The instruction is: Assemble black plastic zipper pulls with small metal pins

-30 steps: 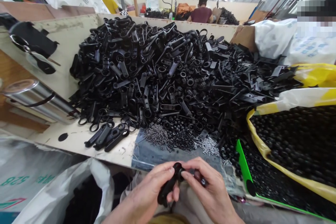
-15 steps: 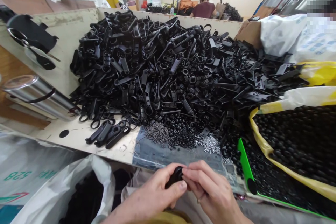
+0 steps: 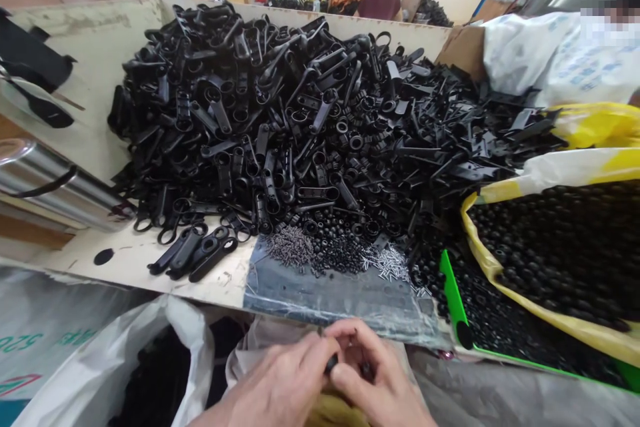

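Observation:
Low in front of me, my left hand is closed around a small black plastic part, most of it hidden by the fingers. My right hand curls in from the other side, its thumb and forefinger closed against that same part. Something small and dark shows within the curled right fingers, too hidden to name. Beyond both hands, the bench edge carries a dark mat with small springs, small black pieces and silvery pins.
A large heap of black plastic parts fills the bench. Several handle-like pieces lie at its front left, near a steel flask. An open white sack stands below left. On the right are a green-edged tray and a yellow-rimmed bag.
Both hands have drawn closer together and turned; the left now shows more of its back, covering most of the black part. The bench has shifted slightly left in view.

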`<action>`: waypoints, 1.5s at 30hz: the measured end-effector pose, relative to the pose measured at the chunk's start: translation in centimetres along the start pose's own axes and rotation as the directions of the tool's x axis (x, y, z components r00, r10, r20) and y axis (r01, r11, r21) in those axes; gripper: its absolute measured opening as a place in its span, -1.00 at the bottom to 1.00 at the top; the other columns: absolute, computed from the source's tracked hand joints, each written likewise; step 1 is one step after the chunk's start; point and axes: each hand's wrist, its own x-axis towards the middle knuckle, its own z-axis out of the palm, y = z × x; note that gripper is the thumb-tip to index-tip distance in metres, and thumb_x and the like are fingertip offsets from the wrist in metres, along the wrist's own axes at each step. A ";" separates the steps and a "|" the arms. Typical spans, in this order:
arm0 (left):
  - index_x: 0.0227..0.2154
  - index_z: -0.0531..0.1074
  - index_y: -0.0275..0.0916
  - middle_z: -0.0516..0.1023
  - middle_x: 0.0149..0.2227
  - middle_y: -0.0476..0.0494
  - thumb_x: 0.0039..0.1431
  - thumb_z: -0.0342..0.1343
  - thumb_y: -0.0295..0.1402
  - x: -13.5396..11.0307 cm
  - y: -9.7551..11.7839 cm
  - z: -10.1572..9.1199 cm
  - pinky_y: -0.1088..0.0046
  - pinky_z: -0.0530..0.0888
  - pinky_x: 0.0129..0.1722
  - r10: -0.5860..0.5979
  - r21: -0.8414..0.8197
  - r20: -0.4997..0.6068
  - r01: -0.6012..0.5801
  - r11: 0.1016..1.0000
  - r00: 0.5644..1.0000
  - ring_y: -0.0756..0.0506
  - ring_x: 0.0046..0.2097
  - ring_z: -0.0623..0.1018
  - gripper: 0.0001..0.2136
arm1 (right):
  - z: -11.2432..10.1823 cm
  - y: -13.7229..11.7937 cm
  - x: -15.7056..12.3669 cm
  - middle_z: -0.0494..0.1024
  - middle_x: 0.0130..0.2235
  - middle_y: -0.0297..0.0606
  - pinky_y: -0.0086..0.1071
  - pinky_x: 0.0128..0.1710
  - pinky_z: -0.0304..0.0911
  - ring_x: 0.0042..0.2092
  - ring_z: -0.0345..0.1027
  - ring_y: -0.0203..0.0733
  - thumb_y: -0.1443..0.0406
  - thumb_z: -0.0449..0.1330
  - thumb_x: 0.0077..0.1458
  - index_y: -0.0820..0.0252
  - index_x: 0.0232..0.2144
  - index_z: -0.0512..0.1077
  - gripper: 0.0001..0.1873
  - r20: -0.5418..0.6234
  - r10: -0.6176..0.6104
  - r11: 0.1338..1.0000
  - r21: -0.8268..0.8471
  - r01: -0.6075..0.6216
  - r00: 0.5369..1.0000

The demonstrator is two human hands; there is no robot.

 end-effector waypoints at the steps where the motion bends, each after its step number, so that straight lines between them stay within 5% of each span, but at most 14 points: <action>1: 0.07 0.33 -0.09 0.60 -0.09 -0.15 0.27 -0.05 -0.54 0.2 -0.1 0.1 0.32 0.54 -0.16 0.003 0.085 -0.045 0.001 0.996 0.999 -0.20 -0.14 0.63 -0.64 | 0.4 0.1 0.4 0.54 -0.31 -0.30 -0.39 -0.29 0.31 -0.30 0.38 -0.19 0.11 0.29 0.22 0.09 -0.10 0.55 -0.73 -0.035 -0.001 1.000 0.027 0.002 0.999; 3: 0.12 0.30 -0.11 0.58 -0.04 -0.20 0.24 -0.12 -0.59 0.8 -0.1 0.0 0.16 0.53 -0.05 -0.033 0.148 -0.137 0.053 0.988 0.990 -0.25 -0.04 0.60 -0.56 | 0.9 0.1 1.6 0.59 -0.23 -0.21 -0.33 -0.24 0.35 -0.25 0.42 -0.14 0.01 0.28 0.23 0.13 -0.06 0.57 -0.61 -0.119 0.018 0.996 0.093 -0.007 0.993; 6: 0.11 0.30 -0.10 0.57 -0.06 -0.17 0.25 -0.03 -0.50 1.6 0.3 -1.0 0.16 0.49 0.01 -0.268 -0.145 -0.221 0.240 0.960 0.938 -0.23 -0.01 0.57 -0.61 | 0.8 -0.3 3.2 0.61 -0.27 -0.20 -0.33 -0.30 0.34 -0.31 0.41 -0.15 -0.04 0.33 0.17 0.13 -0.08 0.63 -0.56 -0.157 0.004 0.996 0.084 0.009 0.988; 9: 0.02 0.36 -0.14 0.56 -0.11 -0.13 0.17 0.18 -0.32 1.7 0.7 -2.0 0.33 0.48 -0.13 -0.434 -0.532 -0.011 0.363 0.765 0.901 -0.15 -0.14 0.54 -0.66 | 0.1 -1.3 4.3 0.58 -0.30 -0.22 -0.32 -0.25 0.33 -0.27 0.43 -0.13 0.02 0.28 0.25 0.08 -0.14 0.68 -0.67 -0.094 -0.130 0.991 -0.055 0.126 0.987; 12: -0.02 0.37 -0.24 0.47 -0.36 -0.01 0.15 0.21 -0.20 1.4 1.0 -2.4 0.47 0.37 -0.42 -0.352 -0.773 0.245 0.401 0.492 0.903 0.00 -0.44 0.39 -0.62 | -0.5 -2.1 4.8 0.53 -0.25 -0.22 -0.34 -0.26 0.33 -0.23 0.44 -0.14 0.07 0.25 0.29 0.06 -0.17 0.69 -0.71 -0.030 -0.208 0.972 -0.115 0.203 0.978; 15: 0.06 0.31 -0.27 0.32 -0.53 0.14 0.21 0.20 -0.12 1.0 1.3 -2.4 0.53 0.18 -0.54 -0.314 -0.871 0.312 0.402 0.284 0.897 0.08 -0.57 0.23 -0.54 | -0.8 -2.5 5.1 0.53 -0.25 -0.23 -0.34 -0.28 0.33 -0.26 0.44 -0.18 0.09 0.22 0.33 0.07 -0.12 0.67 -0.70 0.053 -0.185 0.978 -0.088 0.189 0.981; 19: 0.16 0.24 -0.23 0.29 -0.55 0.19 0.17 0.28 -0.07 0.8 1.5 -2.7 0.51 0.03 -0.55 -0.321 -0.900 0.368 0.421 0.114 0.873 0.14 -0.61 0.08 -0.39 | -1.2 -2.6 5.0 0.51 -0.31 -0.27 -0.34 -0.30 0.26 -0.31 0.39 -0.20 0.09 0.21 0.33 0.08 -0.02 0.64 -0.67 0.129 -0.143 0.979 -0.127 0.159 0.981; 22: 0.23 0.19 -0.19 0.29 -0.58 0.22 0.16 0.30 -0.05 0.6 1.5 -3.0 0.49 -0.01 -0.54 -0.324 -0.888 0.411 0.454 0.067 0.852 0.15 -0.62 0.04 -0.33 | -1.3 -2.7 4.9 0.46 -0.33 -0.31 -0.37 -0.39 0.13 -0.36 0.27 -0.24 0.14 0.27 0.25 0.06 0.01 0.63 -0.67 0.128 -0.130 0.969 -0.194 0.153 0.983; 32: 0.16 0.22 -0.23 0.39 -0.61 0.18 0.24 0.20 -0.15 0.7 1.1 -2.8 0.57 0.03 -0.67 -0.316 -0.865 0.448 0.495 0.084 0.836 0.15 -0.71 0.08 -0.49 | -1.0 -2.8 4.9 0.40 -0.36 -0.36 -0.44 -0.50 0.03 -0.49 0.09 -0.38 0.28 0.26 0.16 0.14 -0.06 0.65 -0.69 0.181 -0.140 0.968 -0.184 0.173 0.974; 39: 0.07 0.29 -0.27 0.50 -0.61 0.06 0.23 0.15 -0.12 0.3 0.6 -2.2 0.60 0.07 -0.72 -0.321 -0.842 0.455 0.519 0.149 0.831 0.10 -0.73 0.21 -0.54 | -1.1 -2.7 4.5 0.43 -0.34 -0.36 -0.45 -0.48 0.06 -0.46 0.14 -0.35 0.30 0.25 0.16 0.07 -0.03 0.65 -0.67 0.193 -0.127 0.965 -0.201 0.166 0.973; 42: -0.05 0.37 -0.23 0.39 -0.63 0.14 0.25 0.12 -0.06 0.8 0.1 -2.5 0.60 0.09 -0.68 -0.428 -0.811 0.299 0.463 0.357 0.853 0.10 -0.69 0.15 -0.63 | -1.7 -2.7 4.3 0.48 -0.28 -0.35 -0.43 -0.45 0.11 -0.44 0.17 -0.33 0.25 0.32 0.15 0.02 0.05 0.60 -0.61 0.118 -0.130 0.968 -0.201 0.152 0.984; 45: -0.27 0.43 -0.19 0.48 -0.53 0.04 0.32 0.06 -0.11 2.2 -0.8 -3.4 0.56 0.31 -0.51 -0.515 -0.469 -0.185 0.386 0.795 0.837 0.02 -0.53 0.39 -0.76 | -2.7 -2.2 4.3 0.53 -0.29 -0.34 -0.40 -0.43 0.15 -0.44 0.22 -0.28 0.19 0.28 0.23 0.06 0.00 0.59 -0.69 -0.074 -0.196 0.943 -0.286 0.167 0.978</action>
